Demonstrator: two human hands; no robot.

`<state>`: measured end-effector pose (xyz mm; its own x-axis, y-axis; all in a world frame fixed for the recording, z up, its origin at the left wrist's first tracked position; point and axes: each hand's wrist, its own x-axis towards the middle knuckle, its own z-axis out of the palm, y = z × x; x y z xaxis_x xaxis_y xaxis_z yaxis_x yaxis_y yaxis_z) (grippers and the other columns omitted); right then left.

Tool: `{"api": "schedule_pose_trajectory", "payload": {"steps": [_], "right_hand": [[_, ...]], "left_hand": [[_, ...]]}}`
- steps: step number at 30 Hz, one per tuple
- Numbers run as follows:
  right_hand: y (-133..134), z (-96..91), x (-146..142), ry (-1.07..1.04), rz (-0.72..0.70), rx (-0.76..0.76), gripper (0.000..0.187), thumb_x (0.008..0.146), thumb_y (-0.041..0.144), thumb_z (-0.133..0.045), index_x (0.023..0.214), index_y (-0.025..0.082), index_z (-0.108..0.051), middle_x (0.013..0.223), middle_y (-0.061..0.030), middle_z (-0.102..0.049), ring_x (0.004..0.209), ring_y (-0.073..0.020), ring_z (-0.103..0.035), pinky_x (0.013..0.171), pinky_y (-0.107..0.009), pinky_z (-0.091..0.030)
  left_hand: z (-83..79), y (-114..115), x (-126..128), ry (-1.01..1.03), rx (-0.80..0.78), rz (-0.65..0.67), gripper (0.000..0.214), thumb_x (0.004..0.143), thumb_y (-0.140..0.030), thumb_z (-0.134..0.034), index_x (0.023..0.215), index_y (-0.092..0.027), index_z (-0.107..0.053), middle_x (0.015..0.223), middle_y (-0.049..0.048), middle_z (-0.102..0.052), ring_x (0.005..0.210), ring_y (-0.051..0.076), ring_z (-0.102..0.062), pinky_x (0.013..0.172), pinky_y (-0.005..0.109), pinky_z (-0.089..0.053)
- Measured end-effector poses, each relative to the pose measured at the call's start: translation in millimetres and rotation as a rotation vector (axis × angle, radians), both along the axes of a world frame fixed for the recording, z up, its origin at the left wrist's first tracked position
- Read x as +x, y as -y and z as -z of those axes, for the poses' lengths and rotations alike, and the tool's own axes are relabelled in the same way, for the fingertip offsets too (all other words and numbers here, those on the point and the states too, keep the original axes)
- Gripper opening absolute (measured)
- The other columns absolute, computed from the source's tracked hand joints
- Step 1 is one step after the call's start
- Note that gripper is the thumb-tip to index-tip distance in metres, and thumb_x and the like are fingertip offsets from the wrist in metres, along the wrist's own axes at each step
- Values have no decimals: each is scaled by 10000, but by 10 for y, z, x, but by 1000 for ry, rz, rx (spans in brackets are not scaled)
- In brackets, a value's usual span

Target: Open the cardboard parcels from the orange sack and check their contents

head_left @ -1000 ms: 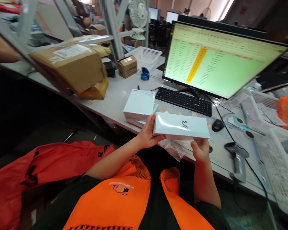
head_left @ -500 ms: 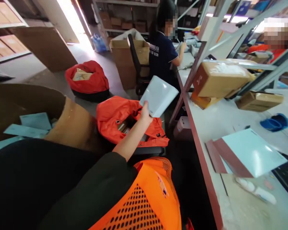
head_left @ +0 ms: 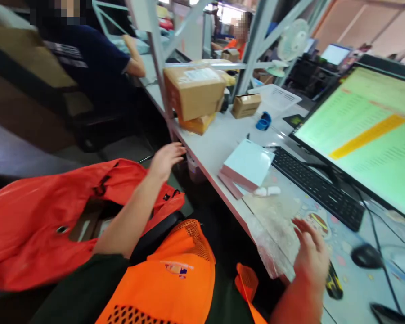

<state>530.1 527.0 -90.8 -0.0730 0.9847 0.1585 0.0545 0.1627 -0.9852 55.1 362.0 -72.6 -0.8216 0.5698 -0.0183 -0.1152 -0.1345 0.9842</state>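
Observation:
My left hand (head_left: 166,161) reaches out over the edge of a red bag (head_left: 47,198), its fingers stretched out and nothing in them. The bag gapes, and a brown carton (head_left: 87,220) shows inside. My right hand (head_left: 312,254) hovers at the near part of the desk (head_left: 231,128), slightly blurred, fingers apart and empty. Beside it lies a yellow-and-black cutter knife (head_left: 334,283); crumpled clear plastic (head_left: 266,243) is to its left. Farther along the desk sits a stack of flat pale-blue packages with pinkish sides (head_left: 248,164).
A monitor (head_left: 367,135), keyboard (head_left: 317,184) and mouse (head_left: 367,256) occupy the desk's right side. A large carton (head_left: 195,87), a small carton (head_left: 246,105) and blue tape rolls (head_left: 263,120) stand farther back, near a rack post (head_left: 158,67). A co-worker (head_left: 84,67) sits at upper left.
The flat pale package has left my left hand, which is now open. My view has swung right toward the desk and monitor. My right hand has come into view.

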Motion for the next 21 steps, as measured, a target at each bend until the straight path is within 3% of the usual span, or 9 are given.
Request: {"api": "schedule_pose_trajectory", "payload": {"steps": [2,3,5,7,10,14,17,19,21], "right_hand": [[-48,-128,-476,88,-129,-7,614,889,634,-721,1315,193,-741,1425,-179,-718,1398,-366,-635,1236,-622,-430],[-77,-170,-723,124,-170,-37,730,895,695,-681,1435,205,-684,1554,-175,-638,1486,-361,-563,1282,-614,-377],[-134,-188,-1167,162,-232,-161,945,872,799,-635,1609,215,-540,1727,-149,-450,1618,-355,-402,1339,-602,-290],[-166,-138,-1480,146,-309,-269,1033,873,858,-587,1684,235,-439,1782,-103,-358,1663,-353,-317,1346,-609,-280],[-140,-40,-1674,23,-337,-280,991,888,856,-568,1694,299,-417,1755,-55,-416,1639,-335,-363,1319,-597,-351],[-131,16,-1671,-119,-364,-266,992,876,831,-581,1709,335,-370,1762,-46,-403,1609,-328,-416,1264,-587,-435],[-212,83,-1670,8,-350,-179,1125,793,813,-683,1713,250,-364,1801,-101,-314,1659,-343,-320,1344,-571,-299],[-261,174,-1689,197,-322,-91,1188,736,806,-734,1682,163,-415,1803,-165,-284,1687,-358,-240,1388,-537,-158],[-287,292,-1703,364,-312,-11,1197,734,823,-716,1647,92,-459,1802,-224,-250,1699,-382,-186,1394,-527,-98]], "left_hand": [[101,-844,331,41,-70,243,666,774,-732,-775,1199,-222,-723,1321,142,-774,1417,395,-623,1185,558,-474],[125,-1156,447,70,-100,372,667,767,-749,-775,1166,-217,-743,1290,145,-788,1385,404,-644,1166,562,-486],[139,-1562,566,158,-142,616,636,747,-767,-783,1083,-226,-777,1222,132,-813,1320,411,-680,1128,544,-512],[141,-1729,589,257,-160,787,578,698,-712,-848,1001,-222,-789,1144,132,-829,1260,416,-703,1081,508,-537],[156,-1689,632,324,-91,817,559,593,-538,-928,993,-175,-787,1058,151,-828,1137,411,-735,965,463,-575],[188,-1467,856,305,105,674,787,550,-379,-847,1304,-202,-707,1172,80,-809,1076,319,-736,865,361,-570],[236,-1284,986,339,293,434,864,534,-325,-798,1380,-246,-642,1194,22,-794,1078,266,-723,844,308,-559],[300,-1075,955,401,374,270,791,519,-329,-780,1294,-221,-667,1127,32,-799,1061,279,-730,850,331,-574],[373,-729,814,438,390,133,650,547,-403,-755,1156,-186,-695,1046,76,-803,1054,327,-742,871,401,-597]]}}
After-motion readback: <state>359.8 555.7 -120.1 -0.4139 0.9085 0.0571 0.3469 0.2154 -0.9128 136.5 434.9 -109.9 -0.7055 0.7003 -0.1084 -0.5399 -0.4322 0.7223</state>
